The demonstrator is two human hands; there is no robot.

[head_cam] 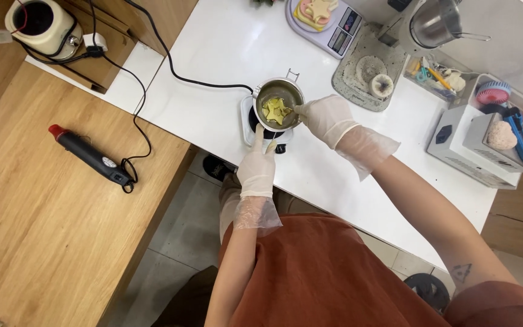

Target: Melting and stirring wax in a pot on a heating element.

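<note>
Item: pot [278, 104], small, round, brushed steel, with a wire loop at its far rim. It sits on a little white hot plate [250, 126] on the white counter [225, 48], in front of you. Inside: pale yellow chunks [275, 111], waxy, irregular, piled in the middle.

Left hand [256, 166]: thin clear glove, fingers pressed together and pointing up at the near rim, touching the pot or its handle; which one is hard to tell. Keep it low and steady so the pot stays centred on the plate.

Right hand [327, 118]: gloved, pinching a small stick at the right rim, tip among the chunks. Stir gently, keeping the glove above the steel rim, which is likely hot.

Nearby: black cord [171, 69] running from the plate across the counter; keep sleeves off it. Black heat gun [89, 155] with red tip, on the wooden bench to your left. Kitchen scale [328, 21] carrying pale shaped pieces, beyond the pot.
</note>
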